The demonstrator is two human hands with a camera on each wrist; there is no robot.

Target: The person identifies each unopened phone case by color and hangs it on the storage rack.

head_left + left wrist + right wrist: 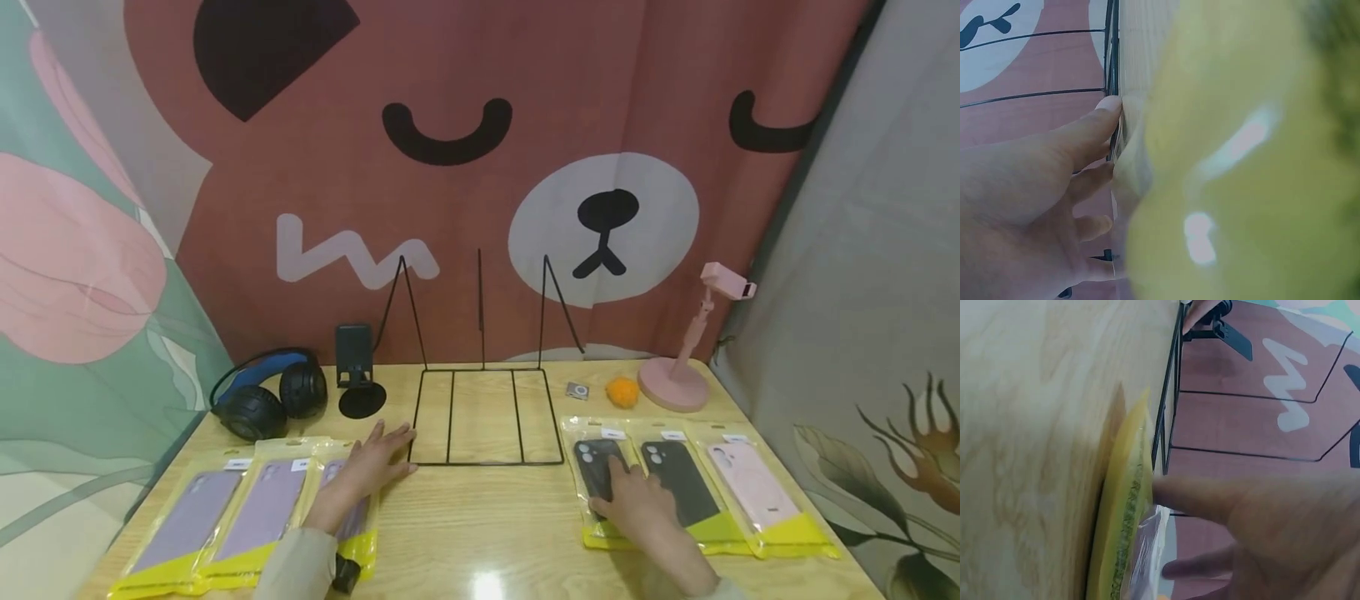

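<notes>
My left hand (366, 468) lies with fingers spread at the left front corner of a black wire rack (486, 463). It overlaps the rightmost of three packaged purple phone cases (264, 500); in the left wrist view, the thumb (1094, 128) is right at the rack's wire. On the right, my right hand (639, 500) reaches over a packaged black phone case (597, 461), its extended fingers touching the clear bag. Beside that are a dark grey phone case (684, 487) and a pink phone case (750, 483), both bagged with yellow lower ends.
Black headphones (258, 408) and a black phone stand (355, 358) are at the back left. Behind the right packages sit a small grey square item (577, 390), an orange fuzzy ball (622, 392) and a pink stand (675, 383). A bear-patterned curtain (450, 192) hangs behind the table.
</notes>
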